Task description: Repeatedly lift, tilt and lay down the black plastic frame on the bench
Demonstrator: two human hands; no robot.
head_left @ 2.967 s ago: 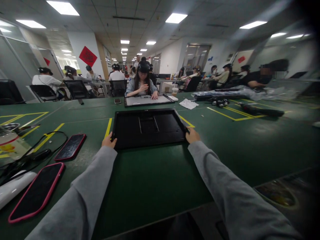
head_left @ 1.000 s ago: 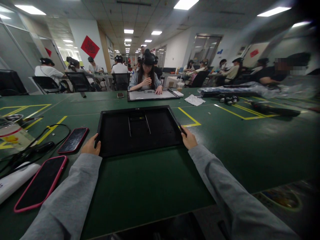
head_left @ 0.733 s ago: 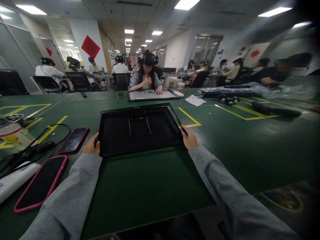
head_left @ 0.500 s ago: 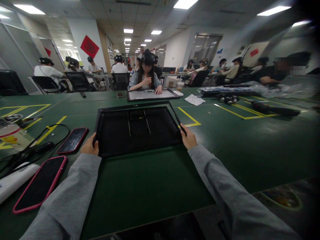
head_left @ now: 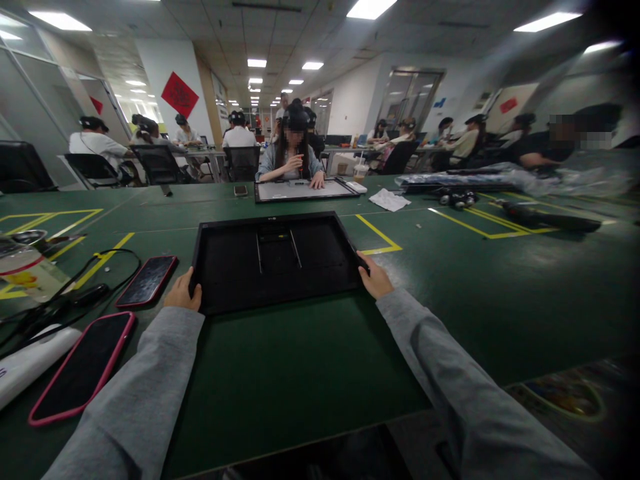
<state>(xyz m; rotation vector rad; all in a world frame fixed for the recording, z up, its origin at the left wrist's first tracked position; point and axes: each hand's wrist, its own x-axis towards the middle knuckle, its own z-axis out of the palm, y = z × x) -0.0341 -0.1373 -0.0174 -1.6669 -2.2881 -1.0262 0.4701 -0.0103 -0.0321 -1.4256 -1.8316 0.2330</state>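
Observation:
A black flat monitor panel (head_left: 275,261) lies back side up on the green table (head_left: 300,360) straight ahead. My left hand (head_left: 184,297) grips its near left corner with fingers curled round the edge. My right hand (head_left: 375,278) holds its near right corner the same way. Both arms wear grey sleeves and reach forward over the table. A thin black bezel frame lies down on the panel's rim.
Two phones with pink cases (head_left: 83,367) (head_left: 147,281) lie to the left, beside black cables (head_left: 60,303), a white object (head_left: 25,371) and a jar (head_left: 23,270). Across the table a person (head_left: 293,150) works at a white panel (head_left: 303,190). Other seated people fill the room behind.
Over three seconds the panel moved a little left and nearer. Half a second ago its thin bezel frame was raised at the far edge; now it rests flat on the panel.

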